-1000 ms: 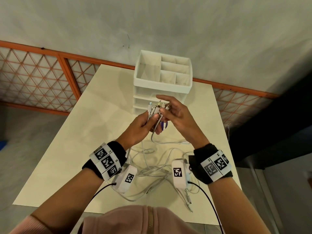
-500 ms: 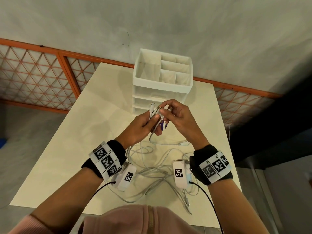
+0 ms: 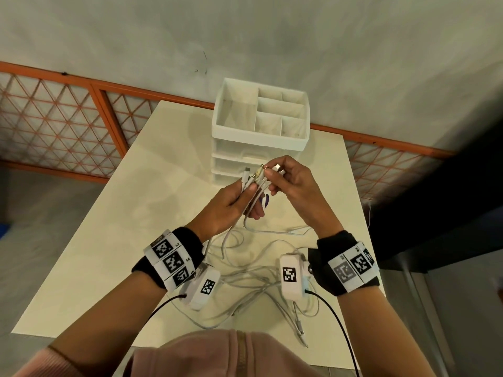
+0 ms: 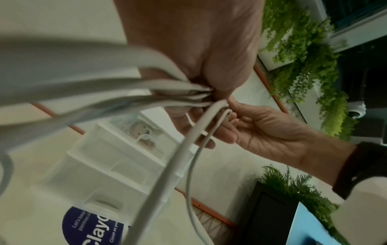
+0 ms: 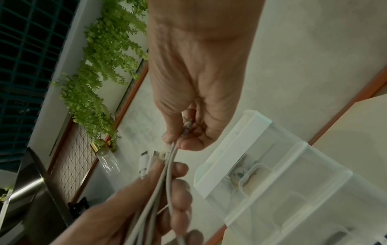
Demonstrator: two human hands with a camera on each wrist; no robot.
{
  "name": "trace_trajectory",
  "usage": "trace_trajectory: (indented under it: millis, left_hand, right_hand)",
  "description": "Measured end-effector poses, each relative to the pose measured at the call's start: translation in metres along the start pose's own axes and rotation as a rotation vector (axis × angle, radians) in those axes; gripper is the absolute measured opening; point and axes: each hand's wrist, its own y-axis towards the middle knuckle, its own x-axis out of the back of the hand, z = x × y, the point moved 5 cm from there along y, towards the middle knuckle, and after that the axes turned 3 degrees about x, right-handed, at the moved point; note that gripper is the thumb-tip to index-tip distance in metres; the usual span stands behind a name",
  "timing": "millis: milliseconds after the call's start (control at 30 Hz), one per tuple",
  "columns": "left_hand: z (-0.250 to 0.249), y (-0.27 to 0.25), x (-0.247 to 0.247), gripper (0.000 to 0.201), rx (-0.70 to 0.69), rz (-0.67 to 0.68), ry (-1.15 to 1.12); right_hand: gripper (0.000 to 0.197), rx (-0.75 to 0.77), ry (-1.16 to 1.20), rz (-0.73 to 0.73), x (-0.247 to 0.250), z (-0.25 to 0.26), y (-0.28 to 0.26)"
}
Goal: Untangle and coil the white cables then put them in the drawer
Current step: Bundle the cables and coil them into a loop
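Observation:
Several white cables [image 3: 254,270] lie tangled on the cream table [image 3: 114,219] below my wrists. My left hand [image 3: 234,198] grips a bunch of their plug ends [image 3: 249,176], held upright above the table in front of the white drawer unit [image 3: 260,131]. My right hand [image 3: 285,178] pinches one or two connectors [image 3: 277,167] at the top of that bunch. In the left wrist view the cables [image 4: 167,89] run into my closed fingers. The right wrist view shows my right fingers [image 5: 188,132] pinching cable ends [image 5: 170,149], with my left hand [image 5: 146,199] below.
The drawer unit has an open divided tray [image 3: 275,110] on top and closed translucent drawers [image 5: 272,174] below. A round blue label [image 4: 92,227] lies on the table under my hands. An orange lattice railing [image 3: 54,118] runs behind the table.
My right hand's fingers have closed further onto the connector tips and shifted slightly. The left hand keeps the same grip on the bunch.

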Motion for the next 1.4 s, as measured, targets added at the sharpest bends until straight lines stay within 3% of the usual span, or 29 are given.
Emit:
trace_trajectory:
  millis: [133,233,500,700,900,1033,1233,1400]
  left_hand:
    - [-0.005,-0.001,0.006,0.036,-0.002,-0.066,-0.073]
    - [-0.008,-0.001,0.003,0.035,-0.026,-0.035,-0.069]
    - [-0.013,-0.005,0.004,0.036,-0.005,0.113,-0.030]
    - [-0.007,-0.007,0.005,0.040,0.043,0.096,-0.073]
    - [-0.011,-0.007,0.019,0.039,0.042,0.079,-0.190]
    - [-0.010,-0.004,0.020,0.042,0.011,0.125,-0.010]
    - [-0.016,-0.005,0.015,0.036,-0.060,0.187,0.070]
    - [-0.015,-0.003,0.012,0.034,-0.042,0.271,0.110]
  right_hand:
    - [0.037,-0.002,0.058,0.039,-0.002,-0.002,-0.003]
    - [0.050,-0.004,0.043,0.096,-0.011,-0.001,-0.004]
    - [0.022,-0.039,0.044,0.116,-0.015,-0.003,-0.006]
    - [0.015,-0.063,-0.027,0.147,-0.014,0.000,-0.006]
    - [0.019,-0.074,-0.042,0.129,-0.014,-0.001,-0.004]
    - [0.019,-0.063,-0.068,0.136,-0.023,0.000,0.000]
    - [0.017,-0.073,-0.011,0.159,-0.027,-0.003,0.001]
    - [0.014,-0.128,0.048,0.166,-0.027,-0.008,0.003]
